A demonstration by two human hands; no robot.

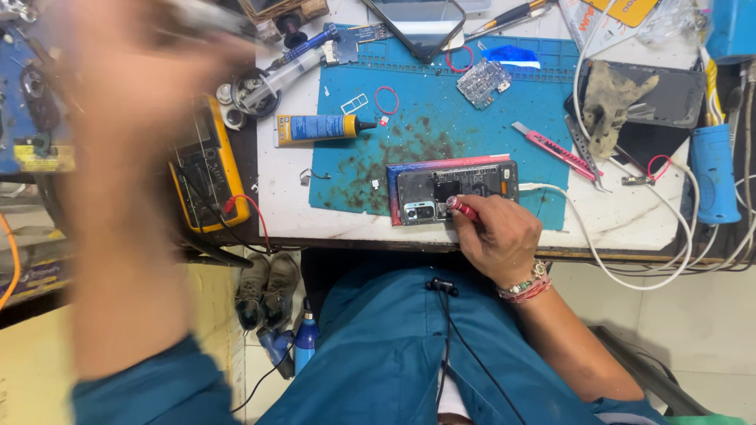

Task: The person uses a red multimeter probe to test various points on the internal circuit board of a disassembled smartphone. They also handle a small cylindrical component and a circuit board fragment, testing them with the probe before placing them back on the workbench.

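There is one view only, from a camera on the person's head, looking almost straight down over the near edge of the tabletop (299, 228). The far side of the tabletop lies at the top of the picture, the person's lap and the floor at the bottom. The camera sits close: the tabletop's near edge crosses the middle of the frame, and its left and right ends run out of view. The blue mat (409, 102) fills the upper centre. The left arm, raised near the lens, is blurred and covers much of the left side; the right hand (500, 236) rests at the near edge, sharp. No second view shares the scene.
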